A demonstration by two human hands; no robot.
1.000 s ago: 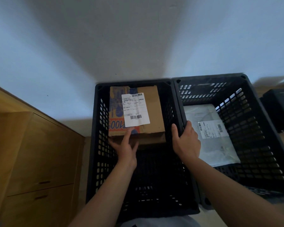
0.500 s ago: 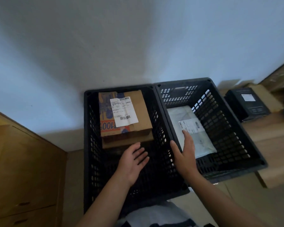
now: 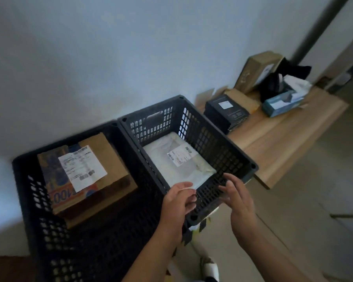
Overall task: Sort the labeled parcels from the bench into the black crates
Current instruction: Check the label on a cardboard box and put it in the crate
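Two black crates stand side by side against the wall. The left crate holds a brown cardboard parcel with a white label, stacked on another brown box. The right crate holds a flat white mailer with a small label. My left hand and my right hand hover with relaxed fingers and hold nothing, in front of the right crate's near wall. On the wooden bench to the right lie a black labeled parcel and a tan upright box.
A blue tissue box and a black object sit at the bench's far end. A flat brown box lies behind the black parcel. A shoe shows on the pale floor below. A dark pole rises at the upper right.
The view has swung to the right, so the bench now shows. Both hands have left the left crate's inside and rim and moved right, in front of the right crate.
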